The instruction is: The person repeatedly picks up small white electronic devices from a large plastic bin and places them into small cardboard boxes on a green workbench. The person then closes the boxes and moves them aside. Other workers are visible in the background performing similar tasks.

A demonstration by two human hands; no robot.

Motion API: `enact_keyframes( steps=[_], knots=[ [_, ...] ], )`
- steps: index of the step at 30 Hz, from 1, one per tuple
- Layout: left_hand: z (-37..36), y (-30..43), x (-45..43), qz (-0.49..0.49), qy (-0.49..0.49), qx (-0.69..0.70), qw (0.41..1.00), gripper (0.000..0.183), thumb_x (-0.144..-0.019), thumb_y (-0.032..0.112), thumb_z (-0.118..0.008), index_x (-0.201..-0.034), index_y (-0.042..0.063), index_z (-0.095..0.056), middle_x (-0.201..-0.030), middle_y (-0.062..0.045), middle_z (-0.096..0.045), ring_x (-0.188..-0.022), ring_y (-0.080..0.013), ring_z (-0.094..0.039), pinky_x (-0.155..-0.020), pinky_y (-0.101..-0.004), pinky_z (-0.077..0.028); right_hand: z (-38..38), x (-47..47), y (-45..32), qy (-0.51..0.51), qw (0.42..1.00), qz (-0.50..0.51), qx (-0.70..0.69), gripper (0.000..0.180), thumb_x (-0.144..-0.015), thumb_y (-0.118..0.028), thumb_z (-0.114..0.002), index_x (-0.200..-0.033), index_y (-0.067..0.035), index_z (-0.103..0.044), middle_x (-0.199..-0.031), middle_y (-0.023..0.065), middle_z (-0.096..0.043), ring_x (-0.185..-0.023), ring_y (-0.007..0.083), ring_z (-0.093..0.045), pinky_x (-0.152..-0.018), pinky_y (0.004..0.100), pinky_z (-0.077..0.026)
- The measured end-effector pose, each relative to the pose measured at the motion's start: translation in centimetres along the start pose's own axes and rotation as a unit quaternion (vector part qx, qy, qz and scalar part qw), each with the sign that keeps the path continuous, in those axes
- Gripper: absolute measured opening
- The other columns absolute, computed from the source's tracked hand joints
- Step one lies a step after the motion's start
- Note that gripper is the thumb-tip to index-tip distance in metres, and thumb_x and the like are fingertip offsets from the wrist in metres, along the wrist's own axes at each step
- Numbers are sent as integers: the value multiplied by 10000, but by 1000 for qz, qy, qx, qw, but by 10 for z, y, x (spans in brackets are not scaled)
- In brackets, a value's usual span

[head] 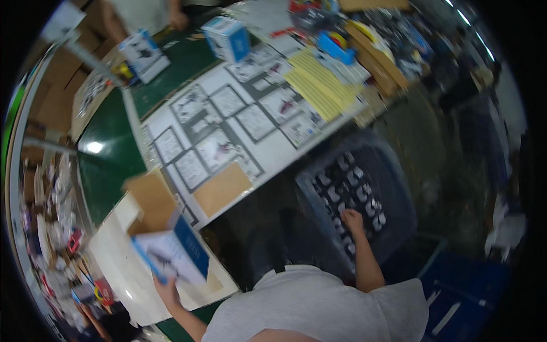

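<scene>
My left hand (166, 287) grips the lower edge of a blue and white cardboard box (171, 252), whose top flaps stand open and show brown inside. The box is over a white sheet (115, 252) at the table's left part. On the right, my right hand (353, 219) reaches down into a large plastic-lined tub (397, 184), over rows of small whitish parts (363, 194) on a dark layer. Its fingers look bent at one of these parts; whether they hold it is too blurred to tell.
Printed sheets (256, 122), a brown card (223, 188), yellow sheets (322, 85) and a blue tape dispenser (335, 48) lie on the table. Two more boxes (226, 39) stand at the back, near another person (141, 17). Blue crates (466, 286) are at the lower right.
</scene>
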State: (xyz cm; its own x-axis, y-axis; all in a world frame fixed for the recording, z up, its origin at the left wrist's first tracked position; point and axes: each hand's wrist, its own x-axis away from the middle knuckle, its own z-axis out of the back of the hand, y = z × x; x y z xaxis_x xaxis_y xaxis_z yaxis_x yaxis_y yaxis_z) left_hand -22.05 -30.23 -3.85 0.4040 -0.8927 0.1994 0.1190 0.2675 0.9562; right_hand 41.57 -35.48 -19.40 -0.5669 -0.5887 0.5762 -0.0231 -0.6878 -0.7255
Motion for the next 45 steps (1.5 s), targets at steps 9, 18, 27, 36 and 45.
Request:
enact_keyframes(
  steps=[9,18,27,36,45],
  knots=[
    [-209,36,-186,-150,-141,-390,897,671,-750,72,-696,-1344,-12,-395,-1321,-201,-425,-1201,-291,-425,-1007,-379,-336,15,24,116,-19,975,-184,-126,250,-878,-168,-572,-1079,-27,-616,-910,58,-658,-763,125,-624,-636,245,-468],
    [-496,-27,93,-335,-382,-357,784,313,-745,6,-567,-1056,29,-594,-1120,-146,-581,-1072,-321,-519,-933,-391,-403,108,40,304,135,879,-329,-319,233,-843,-175,-563,-1010,-17,-600,-783,31,-602,-647,104,-555,-559,220,-429],
    [-604,-298,189,-435,-566,-454,533,305,-840,237,-592,-1106,88,-592,-1195,-114,-547,-1150,-301,-485,-1096,-500,-195,93,-104,522,169,870,-387,-254,227,-794,-200,-668,-952,-40,-636,-781,40,-631,-635,152,-593,-551,272,-459],
    [-644,-359,200,-444,-550,-496,505,182,-760,195,-615,-892,79,-664,-919,-81,-662,-947,-240,-608,-1023,-457,-326,5,-229,538,258,941,-125,178,373,-758,-154,-631,-1071,29,-544,-1032,237,-541,-1026,369,-498,-901,434,-400],
    [-718,-517,213,134,-717,-520,445,443,-836,354,-584,-1077,-17,-617,-970,-81,-631,-845,-202,-565,-777,-325,-434,20,-232,528,100,969,-179,141,743,-659,-372,-766,-1168,56,-435,-1105,289,-539,-1066,405,-520,-900,447,-430]
  ],
)
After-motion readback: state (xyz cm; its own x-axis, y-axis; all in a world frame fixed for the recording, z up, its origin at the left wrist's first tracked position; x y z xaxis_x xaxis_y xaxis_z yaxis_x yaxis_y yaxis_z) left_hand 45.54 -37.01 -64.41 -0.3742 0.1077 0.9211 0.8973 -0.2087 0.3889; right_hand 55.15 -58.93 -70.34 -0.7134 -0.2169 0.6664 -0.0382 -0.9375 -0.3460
